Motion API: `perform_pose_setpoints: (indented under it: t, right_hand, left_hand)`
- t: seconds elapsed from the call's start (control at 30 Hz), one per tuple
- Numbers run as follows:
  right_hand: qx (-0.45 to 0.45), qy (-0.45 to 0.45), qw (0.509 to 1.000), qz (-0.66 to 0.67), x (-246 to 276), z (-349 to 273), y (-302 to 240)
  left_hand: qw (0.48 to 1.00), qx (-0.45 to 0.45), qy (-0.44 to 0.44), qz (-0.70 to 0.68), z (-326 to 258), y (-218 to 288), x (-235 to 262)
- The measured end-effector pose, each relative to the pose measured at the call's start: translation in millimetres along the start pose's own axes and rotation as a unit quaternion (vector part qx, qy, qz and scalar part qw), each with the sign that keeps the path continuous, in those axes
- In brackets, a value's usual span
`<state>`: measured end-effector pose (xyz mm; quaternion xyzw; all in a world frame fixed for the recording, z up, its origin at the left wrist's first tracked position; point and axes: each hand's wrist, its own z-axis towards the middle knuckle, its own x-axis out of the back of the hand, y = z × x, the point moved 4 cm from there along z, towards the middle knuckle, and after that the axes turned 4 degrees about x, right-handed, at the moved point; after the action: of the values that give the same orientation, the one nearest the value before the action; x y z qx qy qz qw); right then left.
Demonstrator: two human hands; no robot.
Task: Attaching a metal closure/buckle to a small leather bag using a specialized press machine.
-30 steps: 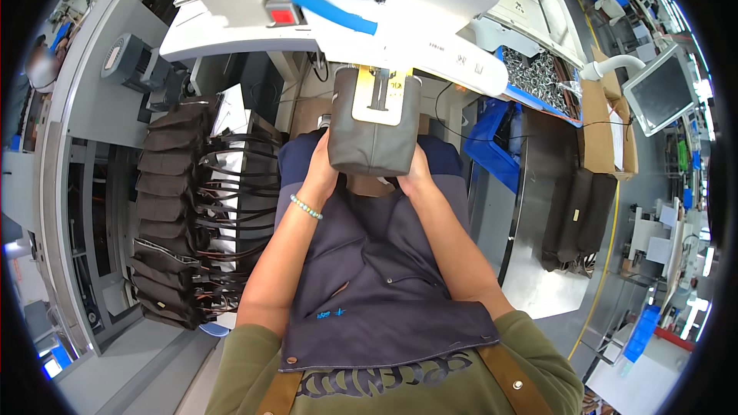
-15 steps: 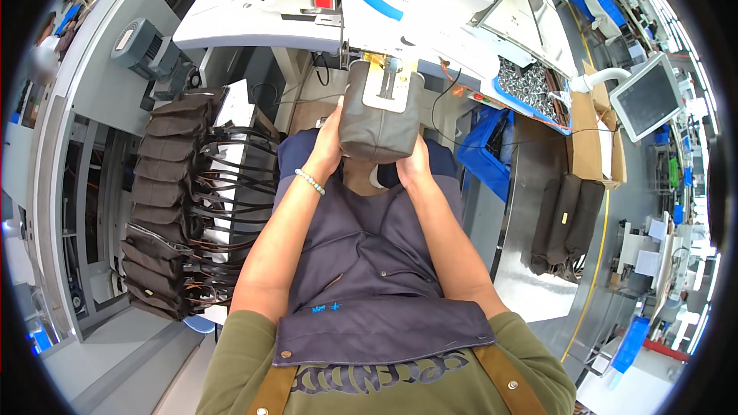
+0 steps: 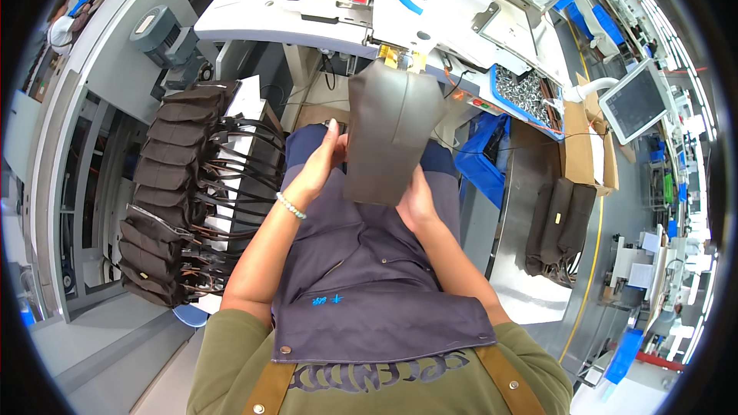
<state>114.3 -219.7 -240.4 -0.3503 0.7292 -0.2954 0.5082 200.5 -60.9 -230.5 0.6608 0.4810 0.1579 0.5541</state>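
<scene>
A dark grey-brown leather bag (image 3: pixel 392 134) hangs in front of the sewing machine (image 3: pixel 453 8), its far end against the machine's brass-coloured clamp (image 3: pixel 401 58). Its long side, with a centre seam, faces up. My left hand (image 3: pixel 321 160) is beside the bag's left edge, thumb raised and apart from it; the fingers look stretched, their tips partly hidden near the bag. My right hand (image 3: pixel 416 201) grips the bag's lower right edge, with its fingers hidden underneath. A beaded bracelet (image 3: pixel 290 206) is on my left wrist.
At left, several dark bags with straps (image 3: pixel 165 184) lie in a row on a white-topped stand. A blue-rimmed tray of small metal parts (image 3: pixel 526 96) is right of the machine, beside a screen (image 3: pixel 634 100) and a cardboard box (image 3: pixel 588 146). More dark bags (image 3: pixel 560 223) lie on a metal table.
The bag has turned: its long seamed side now shows instead of the end with the white plate, and it reaches nearer to me. My left hand has moved off its side.
</scene>
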Motion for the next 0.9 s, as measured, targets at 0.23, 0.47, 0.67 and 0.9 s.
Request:
perform_pose_setpoints:
  t: [0.23,0.47,0.67,0.9]
  right_hand:
    - [-0.027,-0.358,0.852,0.38,-77,-67,-144]
    - [0.0,-0.376,0.811,0.449,-123,-77,-172]
    - [-0.002,-0.356,0.819,0.45,-118,-76,-168]
    - [0.005,-0.364,0.824,0.435,-118,-75,-169]
  left_hand:
    - [0.904,-0.192,-0.269,-0.273,-62,110,-36]
    - [0.92,-0.374,0.107,0.053,-46,136,-10]
    - [0.782,-0.4,0.298,0.374,-12,100,-25]
    - [0.808,-0.372,0.287,0.355,27,112,-21]
